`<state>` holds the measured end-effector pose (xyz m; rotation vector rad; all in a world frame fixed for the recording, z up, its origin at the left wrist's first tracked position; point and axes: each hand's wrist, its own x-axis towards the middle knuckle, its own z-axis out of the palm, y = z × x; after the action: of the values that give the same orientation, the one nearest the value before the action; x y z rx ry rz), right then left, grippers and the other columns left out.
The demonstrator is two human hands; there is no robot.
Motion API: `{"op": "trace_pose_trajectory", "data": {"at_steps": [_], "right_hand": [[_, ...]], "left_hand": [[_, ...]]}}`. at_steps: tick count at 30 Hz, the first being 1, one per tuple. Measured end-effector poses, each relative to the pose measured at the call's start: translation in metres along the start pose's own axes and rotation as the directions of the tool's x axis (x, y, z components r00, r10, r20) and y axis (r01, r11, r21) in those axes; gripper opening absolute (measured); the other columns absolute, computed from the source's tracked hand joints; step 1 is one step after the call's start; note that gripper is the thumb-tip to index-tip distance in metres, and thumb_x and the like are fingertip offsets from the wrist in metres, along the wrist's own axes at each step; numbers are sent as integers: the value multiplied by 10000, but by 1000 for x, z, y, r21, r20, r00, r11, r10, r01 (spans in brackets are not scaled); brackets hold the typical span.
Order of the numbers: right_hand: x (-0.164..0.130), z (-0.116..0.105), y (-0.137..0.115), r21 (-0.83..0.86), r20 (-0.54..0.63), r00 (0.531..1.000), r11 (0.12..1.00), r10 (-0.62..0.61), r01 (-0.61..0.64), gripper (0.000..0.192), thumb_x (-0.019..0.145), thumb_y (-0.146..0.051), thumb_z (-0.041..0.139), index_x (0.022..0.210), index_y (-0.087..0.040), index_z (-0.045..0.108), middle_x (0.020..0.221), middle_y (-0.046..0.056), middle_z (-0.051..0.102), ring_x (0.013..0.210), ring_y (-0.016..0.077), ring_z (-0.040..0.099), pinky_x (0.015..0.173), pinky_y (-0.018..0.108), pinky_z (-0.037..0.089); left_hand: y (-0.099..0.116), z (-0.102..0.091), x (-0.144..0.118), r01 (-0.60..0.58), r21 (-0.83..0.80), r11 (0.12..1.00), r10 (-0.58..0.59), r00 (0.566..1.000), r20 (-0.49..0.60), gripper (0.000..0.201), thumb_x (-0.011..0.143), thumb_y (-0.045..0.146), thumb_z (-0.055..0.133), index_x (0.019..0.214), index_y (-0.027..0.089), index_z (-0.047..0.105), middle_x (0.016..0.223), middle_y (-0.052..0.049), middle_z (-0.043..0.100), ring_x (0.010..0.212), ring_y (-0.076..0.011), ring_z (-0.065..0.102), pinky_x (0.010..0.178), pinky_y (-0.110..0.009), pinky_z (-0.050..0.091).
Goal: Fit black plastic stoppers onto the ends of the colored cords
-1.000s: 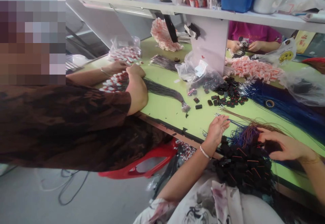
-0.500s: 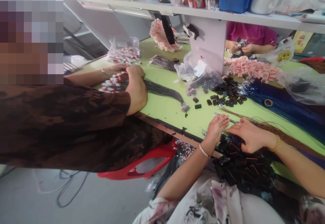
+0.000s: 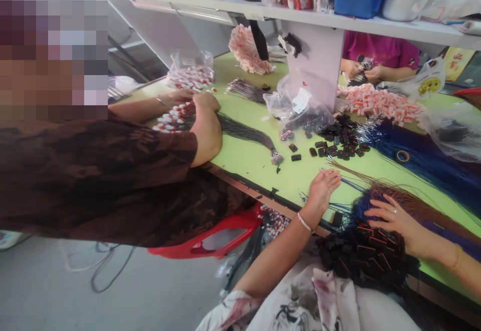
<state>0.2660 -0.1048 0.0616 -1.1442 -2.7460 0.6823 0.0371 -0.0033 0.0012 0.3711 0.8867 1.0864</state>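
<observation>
My left hand [image 3: 322,190] is closed near the table's front edge, palm turned up. Thin blue wires [image 3: 352,185] lead from its fingers to the right, and small metal wire ends show by the thumb side. To the right, my right hand [image 3: 400,223] is open with fingers spread, over a bundle of blue wires [image 3: 361,206]. It holds nothing that I can see. Below both hands, a heap of black connectors [image 3: 366,251] hangs at the table edge by my lap. Brown wires [image 3: 409,196] lie behind my right hand.
Loose black connectors [image 3: 340,138] and a plastic bag [image 3: 296,105] lie farther back, beside dark blue wires [image 3: 421,153]. At left a co-worker's hands [image 3: 203,101] handle grey wires [image 3: 244,129] with red-white ends. A shelf [image 3: 225,10] crosses above; a red stool [image 3: 210,241] stands below.
My right hand has moved right and down, away from my left, and its fingers have spread. My left hand has hardly moved. The whole view has shifted slightly.
</observation>
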Motion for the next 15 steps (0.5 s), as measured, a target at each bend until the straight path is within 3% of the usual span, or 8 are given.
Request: {"op": "trace_pose_trajectory", "data": {"at_steps": [2,5,7,9,11,13,15], "right_hand": [[-5,11,3,-29,-16,1000,1000,10,-10,533,781,-198,555,1299,-323,533,1348,78,526,1359,278,316,1113,590,106],[-4,16,3,-84,-2,1000,996,2,-3,559,774,-194,555,1317,-322,521,1364,72,516,1364,274,310,1119,574,124],[-2,15,0,-142,6,1000,990,17,-16,653,733,-149,547,1360,-319,477,1388,69,493,1368,284,299,1114,580,126],[1,14,-5,-203,13,999,978,42,-38,765,677,-106,537,1405,-308,416,1429,72,444,1372,305,283,1103,600,124],[0,12,-11,-245,2,998,967,67,-64,825,636,-93,535,1424,-293,390,1454,88,405,1367,339,278,1084,635,120],[-6,5,-20,-248,-14,997,965,82,-82,813,636,-99,534,1415,-291,407,1430,100,436,1345,355,316,1075,657,116],[-18,-11,-29,-214,-15,995,972,95,-96,747,676,-112,530,1387,-322,444,1349,84,528,1287,328,415,1095,625,147]], "left_hand": [[2,2,2,16,-6,1000,-16,1000,-19,203,833,244,595,1005,140,571,1170,-175,606,907,-207,657,904,-389,476],[4,8,-2,3,13,1000,-2,999,-39,500,793,238,648,1259,198,470,1274,-167,539,986,-224,633,909,-393,472],[5,14,-15,-119,101,988,126,990,-63,655,769,242,680,1356,253,390,1345,-149,485,1104,-231,573,957,-392,437],[6,21,-35,-320,246,915,324,946,24,637,762,257,687,1345,279,434,1395,-115,451,1238,-235,467,1038,-385,361],[6,28,-58,-506,369,780,389,853,347,491,772,275,668,1252,273,562,1373,-98,494,1297,-250,406,1099,-398,277],[5,34,-78,-659,428,619,239,677,697,431,785,292,643,1214,274,608,1332,-105,542,1286,-281,426,1108,-449,247],[2,37,-91,-768,447,459,96,543,834,524,760,337,667,1271,293,564,1352,-113,527,1296,-324,413,1087,-506,252]]}}
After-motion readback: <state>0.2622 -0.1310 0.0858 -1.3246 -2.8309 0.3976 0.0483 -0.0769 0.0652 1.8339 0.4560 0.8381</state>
